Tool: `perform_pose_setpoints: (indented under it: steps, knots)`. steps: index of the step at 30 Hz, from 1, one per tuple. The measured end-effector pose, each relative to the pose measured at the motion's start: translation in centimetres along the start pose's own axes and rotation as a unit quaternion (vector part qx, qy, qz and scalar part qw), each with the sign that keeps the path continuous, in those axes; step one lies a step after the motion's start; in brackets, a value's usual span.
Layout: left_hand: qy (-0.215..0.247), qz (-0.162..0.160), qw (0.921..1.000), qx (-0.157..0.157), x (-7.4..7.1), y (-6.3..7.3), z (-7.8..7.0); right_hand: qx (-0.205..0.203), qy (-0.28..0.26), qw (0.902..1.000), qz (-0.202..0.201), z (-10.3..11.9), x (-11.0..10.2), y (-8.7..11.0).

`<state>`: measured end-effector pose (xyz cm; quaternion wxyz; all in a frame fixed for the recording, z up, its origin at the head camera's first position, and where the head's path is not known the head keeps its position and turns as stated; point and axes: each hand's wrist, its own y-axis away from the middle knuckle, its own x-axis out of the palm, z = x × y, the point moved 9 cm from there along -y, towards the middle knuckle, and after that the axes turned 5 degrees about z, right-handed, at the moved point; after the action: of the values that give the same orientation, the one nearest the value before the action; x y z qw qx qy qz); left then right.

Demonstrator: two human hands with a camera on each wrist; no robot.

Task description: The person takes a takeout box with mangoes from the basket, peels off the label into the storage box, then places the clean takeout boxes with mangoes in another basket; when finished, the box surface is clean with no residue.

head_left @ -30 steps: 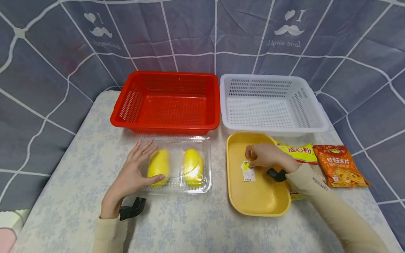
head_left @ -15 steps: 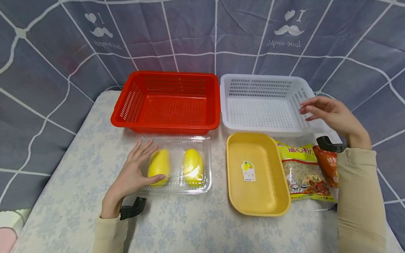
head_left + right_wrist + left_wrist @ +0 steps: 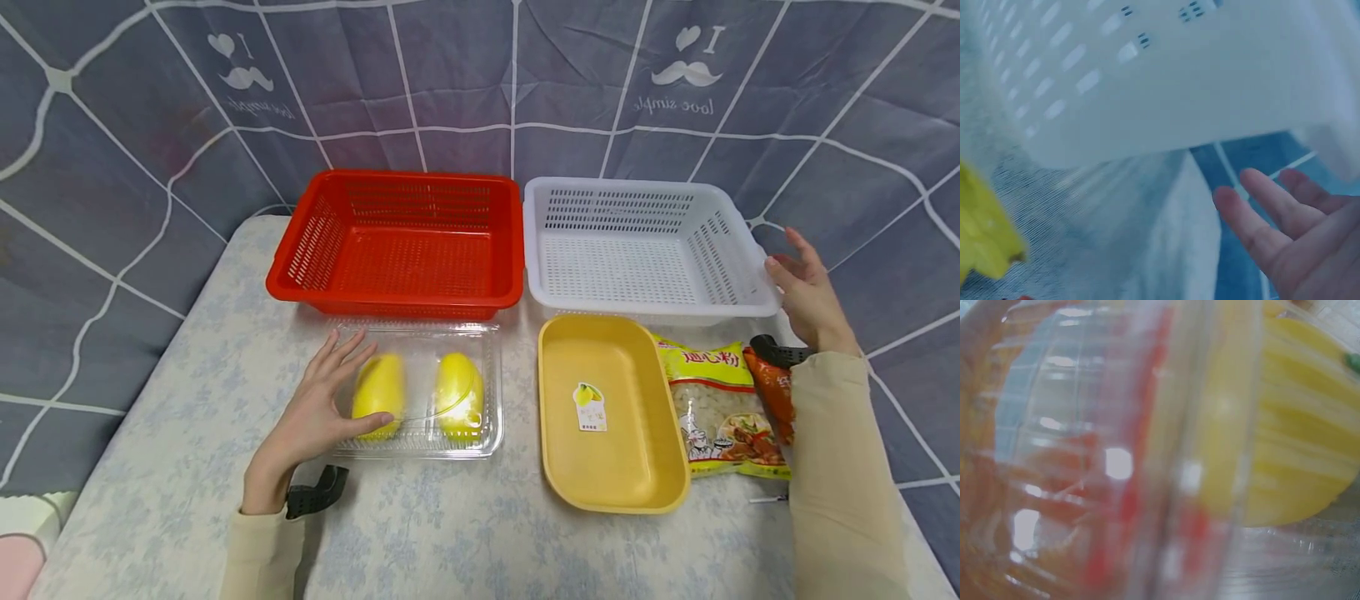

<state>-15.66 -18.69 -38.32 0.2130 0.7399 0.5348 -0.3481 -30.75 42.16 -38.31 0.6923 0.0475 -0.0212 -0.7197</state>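
A clear plastic container (image 3: 493,425) with two yellow mango-like fruits (image 3: 459,387) lies in front of the red basket. My left hand (image 3: 318,408) rests over its left side, fingers spread toward the back and thumb across the front part. Close up in the left wrist view, one yellow fruit (image 3: 1310,425) shows beyond the shiny, blurred plastic. At the far right my right hand (image 3: 813,304) hovers by the right end of the white basket (image 3: 652,308), holding nothing. Its extended fingers (image 3: 1266,240) are just outside the basket wall (image 3: 1147,119) in the right wrist view.
The red basket (image 3: 390,296) stands beside the white one at the back. In front lies a yellow tray (image 3: 600,475) with a small label (image 3: 591,408) inside. To its right are a pasta packet (image 3: 712,408) and an orange snack bag (image 3: 772,383), partly hidden by the right arm.
My right hand has left the yellow tray, passed over the white basket's right side, and moved out past its right end. The left hand stays on the container.
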Motion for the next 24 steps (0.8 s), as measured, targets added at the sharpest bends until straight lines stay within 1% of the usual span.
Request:
perform_pose_setpoints:
  steps: [2,4,6,7,10,14,19,22,24]
  knots:
    - [0.002,0.001,1.0000,0.001,0.0,0.0,0.0,-0.008,-0.076,0.9967,0.025,-0.5,0.2,-0.1]
    - [0.004,0.001,1.0000,0.002,0.1,0.0,0.0,-0.019,-0.142,0.9884,0.050,-0.7,0.5,-0.1]
    - [0.006,0.001,1.0000,0.003,0.1,0.0,0.0,-0.030,-0.186,0.9792,0.077,-0.8,0.9,-0.1]
    - [0.007,0.000,1.0000,0.003,0.1,0.0,0.0,-0.033,-0.198,0.9759,0.086,-0.9,1.1,-0.2]
    - [0.010,0.000,0.9999,0.005,0.1,0.0,0.0,-0.032,-0.179,0.9780,0.102,-1.0,1.6,-0.4]
    - [0.018,0.004,0.9998,0.004,0.2,-0.1,0.1,-0.007,-0.133,0.9847,0.112,-1.3,2.0,-0.5]
    - [0.029,0.005,0.9996,0.001,0.1,0.0,0.2,0.011,-0.114,0.9859,0.122,-1.6,2.3,-0.6]
    - [0.048,-0.007,0.9988,-0.006,-0.2,0.2,0.4,0.013,-0.107,0.9862,0.125,-1.6,2.5,-0.6]
    - [0.065,-0.018,0.9976,-0.017,-0.6,0.5,0.7,0.015,-0.104,0.9869,0.123,-1.7,2.5,-0.7]
